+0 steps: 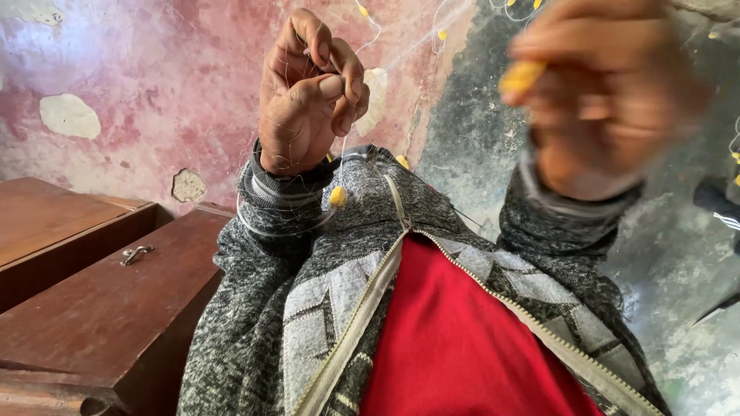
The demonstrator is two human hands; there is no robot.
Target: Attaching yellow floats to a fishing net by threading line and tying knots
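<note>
A dark brown wooden chest with a flat lid (116, 308) stands at the lower left, a small metal hasp (136, 253) lying on top of it. Just behind it sits a second, lighter brown wooden box (54, 223), the two touching along one edge. Behind both rises a rough plaster wall painted pink (154, 69), with pale patches where the paint has flaked off (69, 115). To the right the wall turns to bare grey, mottled plaster (470, 131). Low in view are a grey knitted zip-up cardigan (254, 331) and a red shirt (455, 339) beneath it.
</note>
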